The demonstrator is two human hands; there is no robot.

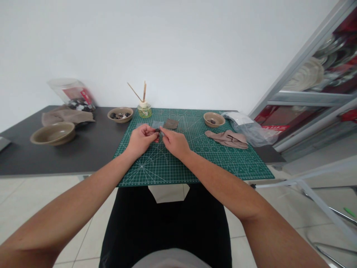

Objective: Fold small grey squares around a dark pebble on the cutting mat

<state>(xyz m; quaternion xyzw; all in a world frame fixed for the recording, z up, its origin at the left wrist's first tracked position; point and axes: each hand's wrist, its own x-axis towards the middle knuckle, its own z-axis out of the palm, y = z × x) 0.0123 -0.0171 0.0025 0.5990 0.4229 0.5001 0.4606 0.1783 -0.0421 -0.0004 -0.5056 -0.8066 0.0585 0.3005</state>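
Both hands meet over the far-left part of the green cutting mat (195, 163). Left hand (141, 139) and right hand (175, 142) pinch a small dark piece (157, 130) between their fingertips, held just above the mat. Piece is too small to identify; fingers cover most of it.

Just beyond the hands: a clear plastic sleeve (157, 124) lying flat, hard to make out, and a brown square patch (171, 124) beside it on the right.

Far edge of the mat: reed diffuser bottle (144, 109) with sticks. To its left, a small bowl (120, 114) of dark bits, contents unclear. Right side: another small bowl (214, 119), a folded beige cloth (227, 138), a clear plastic bag (245, 128).

Far left on the dark table (83, 149): empty tan bowl (52, 133), a second cloth (67, 116), a clear jar (73, 95) on its side, contents blurred. Grey object at the left edge is cut off.
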